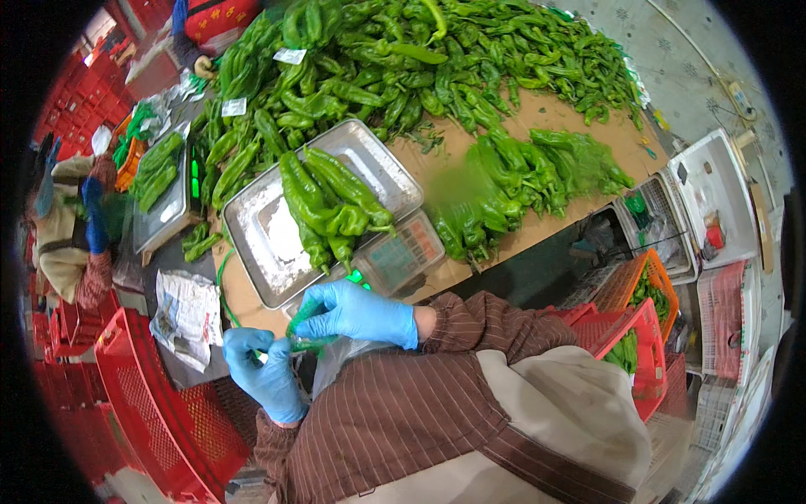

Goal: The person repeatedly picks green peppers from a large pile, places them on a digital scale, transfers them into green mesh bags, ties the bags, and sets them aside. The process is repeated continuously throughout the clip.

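Note:
Both my hands wear blue gloves and are close together in front of my body, at the near edge of the table. My left hand pinches one side of a green mesh net; my right hand grips the other side. Just beyond them, several long green peppers lie on the metal tray of a weighing scale. The scale's keypad is to the right of the tray, with green lit digits partly hidden behind my right hand. Right of the scale lie rows of green peppers on cardboard.
A large heap of green peppers covers the table's far side. At left are a second scale with peppers, a crumpled printed bag and a red crate. Co-workers' gloved arm and hand show. Crates stand right.

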Demonstrator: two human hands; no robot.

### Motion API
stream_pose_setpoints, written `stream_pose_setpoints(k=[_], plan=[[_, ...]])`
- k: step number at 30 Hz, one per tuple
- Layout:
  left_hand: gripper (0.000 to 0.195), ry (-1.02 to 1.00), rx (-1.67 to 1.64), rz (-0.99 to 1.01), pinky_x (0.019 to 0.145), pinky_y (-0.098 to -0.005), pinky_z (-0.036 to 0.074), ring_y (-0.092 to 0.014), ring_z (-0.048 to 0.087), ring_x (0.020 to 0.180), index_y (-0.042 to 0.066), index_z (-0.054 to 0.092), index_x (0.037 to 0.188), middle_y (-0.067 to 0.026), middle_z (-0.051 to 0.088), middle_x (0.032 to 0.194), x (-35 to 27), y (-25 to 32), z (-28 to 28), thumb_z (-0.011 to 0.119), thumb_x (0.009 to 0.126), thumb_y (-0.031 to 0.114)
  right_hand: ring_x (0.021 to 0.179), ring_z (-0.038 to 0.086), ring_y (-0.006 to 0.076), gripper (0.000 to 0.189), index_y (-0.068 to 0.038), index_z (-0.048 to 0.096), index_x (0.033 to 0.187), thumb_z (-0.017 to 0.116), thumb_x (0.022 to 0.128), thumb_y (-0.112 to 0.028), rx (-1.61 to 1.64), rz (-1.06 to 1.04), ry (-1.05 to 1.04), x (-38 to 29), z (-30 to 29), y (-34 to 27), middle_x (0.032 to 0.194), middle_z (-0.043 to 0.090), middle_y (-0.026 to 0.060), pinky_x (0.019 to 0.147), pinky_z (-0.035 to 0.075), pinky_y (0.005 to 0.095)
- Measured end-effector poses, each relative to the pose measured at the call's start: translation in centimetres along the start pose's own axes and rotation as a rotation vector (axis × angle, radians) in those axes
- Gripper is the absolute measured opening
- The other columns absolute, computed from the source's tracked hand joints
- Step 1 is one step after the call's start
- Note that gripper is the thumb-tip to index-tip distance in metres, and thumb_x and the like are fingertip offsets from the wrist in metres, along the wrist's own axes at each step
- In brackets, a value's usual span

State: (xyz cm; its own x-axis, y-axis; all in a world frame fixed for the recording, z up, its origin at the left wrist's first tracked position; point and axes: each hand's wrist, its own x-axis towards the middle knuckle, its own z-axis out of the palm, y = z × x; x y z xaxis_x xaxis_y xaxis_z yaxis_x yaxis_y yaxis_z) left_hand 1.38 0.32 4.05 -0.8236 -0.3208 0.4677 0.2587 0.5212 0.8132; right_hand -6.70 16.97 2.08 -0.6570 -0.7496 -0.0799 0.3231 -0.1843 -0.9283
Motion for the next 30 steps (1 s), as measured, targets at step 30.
stream_pose_setpoints(k=[30], plan=[[0.015,0.077,-0.917,-0.967,0.062,-0.0230,0.042,-0.011,0.052,0.067,0.006,0.058,0.092,-0.0010,0.054,0.077,-0.3,-0.4,-3.4,0.054,0.098,0.018,0.081,0.054,0.0090,0.023,-0.006,0.056,0.096,0.064,0.095,-0.027,0.059,-0.212,-0.114,1.2,-0.7,2.4,0.082,0.055,-0.0010,0.075,0.047,0.0245]])
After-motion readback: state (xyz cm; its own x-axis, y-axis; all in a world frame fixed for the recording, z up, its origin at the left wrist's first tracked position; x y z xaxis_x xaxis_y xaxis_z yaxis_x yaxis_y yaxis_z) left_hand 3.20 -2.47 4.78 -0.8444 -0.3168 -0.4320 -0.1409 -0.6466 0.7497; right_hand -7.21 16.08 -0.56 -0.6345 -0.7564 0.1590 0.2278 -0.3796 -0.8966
